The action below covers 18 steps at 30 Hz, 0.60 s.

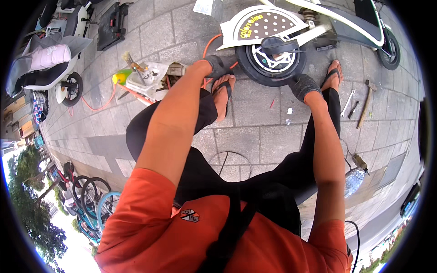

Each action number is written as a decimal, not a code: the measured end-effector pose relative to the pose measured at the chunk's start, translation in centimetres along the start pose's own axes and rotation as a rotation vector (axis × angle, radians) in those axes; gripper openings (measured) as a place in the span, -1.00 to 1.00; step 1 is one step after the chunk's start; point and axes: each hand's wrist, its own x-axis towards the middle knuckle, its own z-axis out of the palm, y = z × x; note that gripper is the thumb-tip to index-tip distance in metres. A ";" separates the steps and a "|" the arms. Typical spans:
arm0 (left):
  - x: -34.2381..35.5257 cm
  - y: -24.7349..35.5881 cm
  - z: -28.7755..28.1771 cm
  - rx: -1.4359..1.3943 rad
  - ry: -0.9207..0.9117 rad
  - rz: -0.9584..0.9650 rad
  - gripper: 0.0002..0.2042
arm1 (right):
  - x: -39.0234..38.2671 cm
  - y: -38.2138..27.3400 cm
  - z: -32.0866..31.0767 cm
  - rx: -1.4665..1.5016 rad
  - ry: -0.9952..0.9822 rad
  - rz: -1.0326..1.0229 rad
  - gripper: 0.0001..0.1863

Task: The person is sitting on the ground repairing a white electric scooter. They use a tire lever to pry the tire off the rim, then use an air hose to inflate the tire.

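In front of me is the small black-tyred wheel of a white electric scooter, with a white-spoked hub and a dotted brown-and-white cover above it. My left hand, in a dark grey work glove, is closed at the left edge of the tyre; its fingertips are partly hidden. An orange hose passes close by that hand. At the tyre's lower right edge, my gloved right hand curls its fingers against the rubber. A black pedal or crank part crosses the hub.
Left of my foot stands a white plastic tub with tools and a brush, beside a yellow-green bottle. A hammer, a spanner and a small dark tool lie at right. A black toolbox and parked scooters are at far left.
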 end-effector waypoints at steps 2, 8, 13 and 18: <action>-3.8 4.6 -6.0 0.178 -0.193 0.163 -0.51 | -1.0 3.9 -1.0 0.026 0.167 0.076 -0.56; -22.9 4.7 -18.5 -0.175 0.307 0.410 -0.56 | -6.0 4.8 -0.7 0.715 0.452 0.237 -0.59; -34.3 -7.5 -13.8 -0.937 0.862 0.543 -0.65 | -13.4 6.8 0.2 0.588 0.720 0.093 -0.56; -37.2 -19.2 5.4 -1.512 0.958 -0.090 -0.59 | -17.2 12.8 -0.2 1.088 0.794 0.357 -0.66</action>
